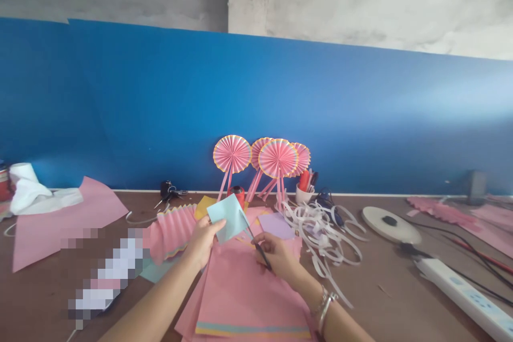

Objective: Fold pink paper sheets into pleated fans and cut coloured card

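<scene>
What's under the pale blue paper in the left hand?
Pink paper sheets lie below the pale blue paper; the left hand hides part of them, and the table beneath them is covered.

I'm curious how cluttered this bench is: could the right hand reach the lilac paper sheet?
Probably yes. The right hand, gripping scissors, sits just below the lilac paper sheet, and nothing stands between them; only the scissors occupy that hand.

- Left forearm [156, 299]: bare, uncovered down to the lower frame edge.
- Right forearm [344, 326]: likewise bare.
- Right wrist: two silver-coloured metal bracelets [324, 305], worn loose, side by side; small link or clasp on one, detail unconfirmed.
- Left hand [202, 240] and right hand [276, 259]: bare.
</scene>
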Motion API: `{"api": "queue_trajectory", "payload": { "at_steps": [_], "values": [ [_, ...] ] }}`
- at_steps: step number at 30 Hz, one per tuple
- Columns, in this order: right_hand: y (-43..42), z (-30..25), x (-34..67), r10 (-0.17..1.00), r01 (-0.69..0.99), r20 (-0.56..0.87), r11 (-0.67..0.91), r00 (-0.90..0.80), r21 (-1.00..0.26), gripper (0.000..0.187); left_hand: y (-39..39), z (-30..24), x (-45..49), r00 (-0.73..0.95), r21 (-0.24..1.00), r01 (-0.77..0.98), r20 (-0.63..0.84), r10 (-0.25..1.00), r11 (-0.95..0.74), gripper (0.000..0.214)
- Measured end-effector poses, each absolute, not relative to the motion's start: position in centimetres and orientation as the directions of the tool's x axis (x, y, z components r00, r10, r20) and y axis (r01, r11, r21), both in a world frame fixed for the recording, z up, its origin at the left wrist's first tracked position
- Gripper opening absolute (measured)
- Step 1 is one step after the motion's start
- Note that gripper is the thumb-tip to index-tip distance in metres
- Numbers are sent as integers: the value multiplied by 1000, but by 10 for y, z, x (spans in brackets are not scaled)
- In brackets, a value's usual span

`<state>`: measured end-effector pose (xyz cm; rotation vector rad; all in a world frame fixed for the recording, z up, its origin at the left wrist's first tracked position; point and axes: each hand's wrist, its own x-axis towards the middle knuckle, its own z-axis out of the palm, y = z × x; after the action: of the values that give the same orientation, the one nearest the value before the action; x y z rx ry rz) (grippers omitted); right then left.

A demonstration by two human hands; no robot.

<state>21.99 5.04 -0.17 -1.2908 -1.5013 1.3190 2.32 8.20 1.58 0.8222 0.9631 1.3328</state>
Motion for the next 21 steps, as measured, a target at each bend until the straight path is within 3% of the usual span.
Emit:
{"api": "queue_trajectory", "payload": {
  "at_steps": [21],
  "values": [
    [49, 0, 219, 978, 164, -63, -30, -199, -986, 25, 72, 24, 30, 23, 922, -369, -118, 993, 118, 43]
  ]
}}
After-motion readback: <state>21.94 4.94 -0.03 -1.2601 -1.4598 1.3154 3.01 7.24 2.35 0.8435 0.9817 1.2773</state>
